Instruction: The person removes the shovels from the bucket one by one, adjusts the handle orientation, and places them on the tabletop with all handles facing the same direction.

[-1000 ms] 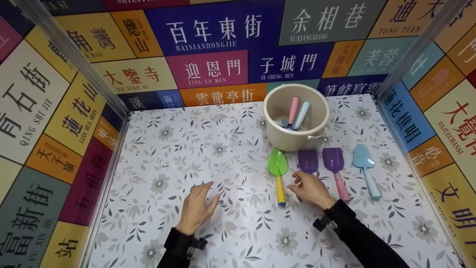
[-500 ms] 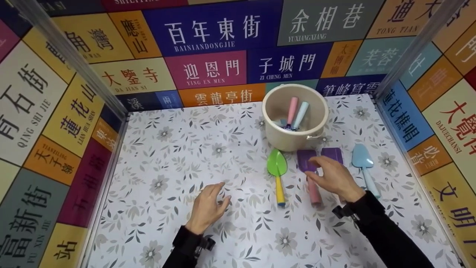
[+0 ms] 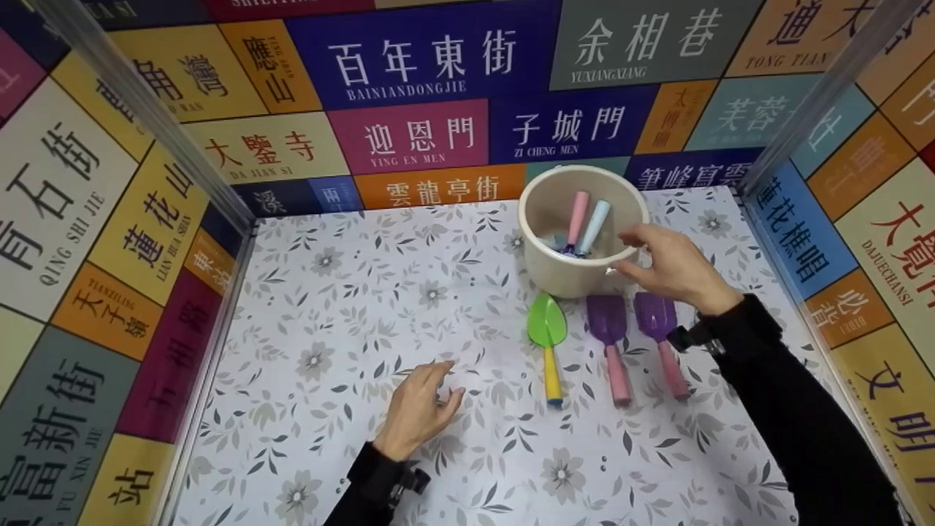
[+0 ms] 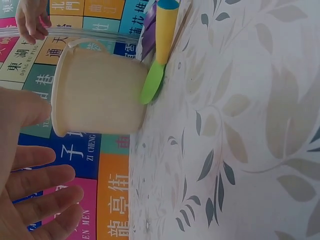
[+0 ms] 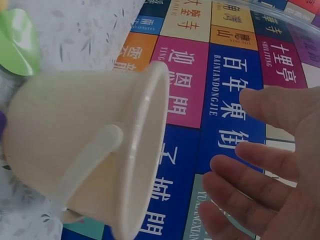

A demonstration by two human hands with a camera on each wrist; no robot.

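Observation:
My right hand (image 3: 679,270) hovers beside the right rim of the cream bucket (image 3: 562,277), fingers apart and holding nothing. Inside the bucket, a pink handle (image 3: 578,213) and a pale blue handle (image 3: 595,223) stick up. In front of it lie a green trowel (image 3: 546,320) with a yellow handle and two purple shovels, the left shovel (image 3: 606,318) and the right shovel (image 3: 654,315), both with pink handles. My left hand (image 3: 420,410) is over the cloth left of the green trowel, fingers relaxed, touching no object. My right forearm and hand hide the light blue trowel.
A white floral cloth (image 3: 365,307) covers the surface. Panels with street names stand around it at the back wall (image 3: 424,139), the left side and the right side. Clear strips run along the corners.
My right hand has passed rightward over the purple shovels, then up to the bucket's rim. My left hand has drifted slightly right. The shovels and trowels in view lie as before.

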